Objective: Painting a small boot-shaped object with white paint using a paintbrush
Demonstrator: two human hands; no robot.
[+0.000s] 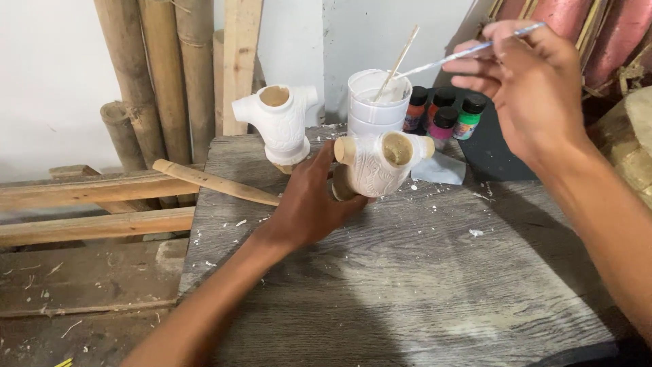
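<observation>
My left hand [309,200] grips a white, shirt-shaped carved figure [382,163] from behind, holding it just above the grey wooden table [407,272]. The figure's neck hole and sleeve ends show bare tan wood. My right hand [526,85] is raised at the upper right, pinching a thin paintbrush [468,51] whose tip reaches toward a white plastic cup [377,102]. A wooden stick [399,60] leans in that cup. A second white shirt-shaped figure [278,122] stands upright at the table's back left.
Several small paint bottles [445,112] with black caps stand behind the cup on a dark sheet. A wooden rod [214,182] lies at the table's left edge. Bamboo poles [163,75] lean on the wall; planks [88,224] lie left. White chips dot the table.
</observation>
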